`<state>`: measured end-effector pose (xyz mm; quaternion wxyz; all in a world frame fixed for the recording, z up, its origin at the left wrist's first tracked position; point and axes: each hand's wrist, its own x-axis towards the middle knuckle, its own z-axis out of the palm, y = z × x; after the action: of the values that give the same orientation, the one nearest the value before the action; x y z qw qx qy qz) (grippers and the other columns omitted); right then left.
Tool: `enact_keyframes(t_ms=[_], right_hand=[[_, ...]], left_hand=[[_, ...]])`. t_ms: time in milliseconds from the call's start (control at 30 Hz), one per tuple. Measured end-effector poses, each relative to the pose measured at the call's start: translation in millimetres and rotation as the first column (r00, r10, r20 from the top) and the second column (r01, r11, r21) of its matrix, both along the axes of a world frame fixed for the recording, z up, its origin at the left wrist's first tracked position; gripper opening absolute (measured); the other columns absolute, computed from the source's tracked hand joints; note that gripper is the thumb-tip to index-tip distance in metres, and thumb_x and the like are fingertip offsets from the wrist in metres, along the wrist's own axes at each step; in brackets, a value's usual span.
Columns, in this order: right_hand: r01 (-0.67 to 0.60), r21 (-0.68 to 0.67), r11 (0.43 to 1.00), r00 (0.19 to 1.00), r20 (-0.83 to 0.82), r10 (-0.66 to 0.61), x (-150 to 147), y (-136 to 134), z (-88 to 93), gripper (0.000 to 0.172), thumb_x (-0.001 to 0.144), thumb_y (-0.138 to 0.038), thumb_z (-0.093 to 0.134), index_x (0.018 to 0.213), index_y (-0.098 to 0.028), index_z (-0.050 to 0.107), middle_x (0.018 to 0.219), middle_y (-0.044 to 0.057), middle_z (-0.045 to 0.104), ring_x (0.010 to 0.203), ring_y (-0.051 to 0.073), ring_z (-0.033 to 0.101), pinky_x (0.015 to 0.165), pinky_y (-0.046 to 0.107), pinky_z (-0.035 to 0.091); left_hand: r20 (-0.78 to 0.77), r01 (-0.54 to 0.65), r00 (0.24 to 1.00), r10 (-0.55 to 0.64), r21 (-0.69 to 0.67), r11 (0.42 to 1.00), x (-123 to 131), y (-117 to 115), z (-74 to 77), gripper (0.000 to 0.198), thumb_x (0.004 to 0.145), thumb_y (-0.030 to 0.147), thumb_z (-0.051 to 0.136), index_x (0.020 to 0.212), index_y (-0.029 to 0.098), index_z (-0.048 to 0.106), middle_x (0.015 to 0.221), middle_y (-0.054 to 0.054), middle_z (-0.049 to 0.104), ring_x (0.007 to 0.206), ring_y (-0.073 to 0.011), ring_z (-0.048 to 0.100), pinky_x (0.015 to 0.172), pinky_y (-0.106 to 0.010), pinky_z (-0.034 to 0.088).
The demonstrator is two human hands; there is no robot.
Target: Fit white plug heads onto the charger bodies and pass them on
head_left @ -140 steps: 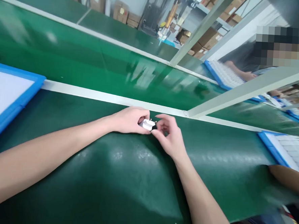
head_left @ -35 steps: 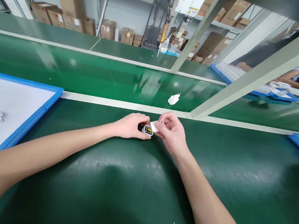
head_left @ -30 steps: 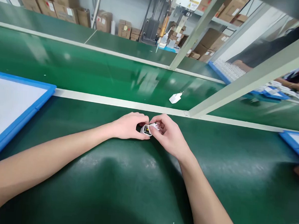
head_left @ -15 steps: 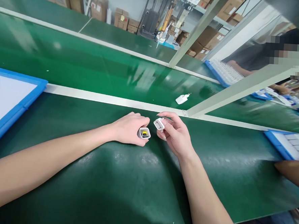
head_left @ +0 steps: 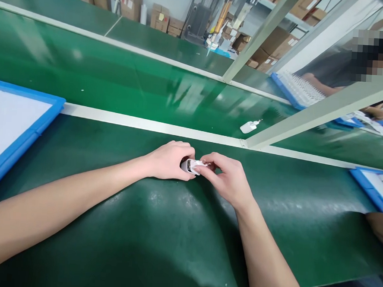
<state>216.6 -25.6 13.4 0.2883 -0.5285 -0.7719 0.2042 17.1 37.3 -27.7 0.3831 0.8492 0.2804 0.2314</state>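
Observation:
My left hand [head_left: 172, 160] is closed around a white charger housing [head_left: 185, 166], whose open end faces right and shows dark parts inside. Between the thumb and fingers of my right hand [head_left: 225, 173] is a white charger plug cap [head_left: 197, 165], held at an angle against the housing's open end. The two pieces meet at one edge, with a gap still showing on the left. Both hands are just above the green work surface [head_left: 160, 237]. On the moving-belt-like green strip behind them lies another white charger [head_left: 249, 126], its pins pointing right.
A blue-edged tray [head_left: 52, 117] stands at the left and another blue tray [head_left: 367, 189] at the right, near a co-worker's arm [head_left: 381, 228]. A pale metal post [head_left: 323, 110] slants across the right side. Cardboard boxes [head_left: 160, 18] stand at the back.
My right hand has moved left and brought the plug cap from apart to against the housing in my left hand. The view has shifted slightly.

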Motion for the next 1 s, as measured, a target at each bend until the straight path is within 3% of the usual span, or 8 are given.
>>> enact_keyframes(t_ms=[133,767,1000], right_hand=[[-0.108,-0.012,0.994,0.991,0.077,0.108,-0.4,0.3,0.0,0.024,0.098,-0.046,0.062,0.096,-0.022,0.068,0.082,0.004,0.064,0.067,0.016,0.055,0.063,0.031,0.045],[-0.143,0.058,0.988,0.98,0.151,0.133,-3.3,4.4,-2.4,0.018,0.099,-0.04,0.062,0.094,-0.023,0.067,0.078,0.003,0.062,0.065,0.016,0.053,0.063,0.031,0.041],[-0.207,-0.018,0.978,0.967,0.147,0.208,-2.2,10.8,3.3,0.015,0.1,-0.035,0.062,0.092,-0.022,0.063,0.078,0.0,0.059,0.063,0.013,0.051,0.06,0.027,0.039]], left_hand=[[0.01,-0.003,1.0,0.003,-0.009,1.0,0.2,-0.2,1.3,0.028,0.076,0.039,0.073,0.081,0.021,0.054,0.086,0.0,0.059,0.087,-0.0199,0.055,0.081,-0.035,0.041],[0.048,-0.002,0.999,0.002,-0.014,1.0,-0.2,0.1,-1.3,0.024,0.076,0.037,0.07,0.077,0.02,0.052,0.083,0.0,0.057,0.081,-0.0184,0.056,0.074,-0.033,0.042],[0.044,0.007,0.999,-0.006,-0.018,1.0,0.6,1.8,0.5,0.027,0.076,0.036,0.071,0.076,0.02,0.049,0.08,0.002,0.053,0.079,-0.0169,0.053,0.073,-0.032,0.04]])
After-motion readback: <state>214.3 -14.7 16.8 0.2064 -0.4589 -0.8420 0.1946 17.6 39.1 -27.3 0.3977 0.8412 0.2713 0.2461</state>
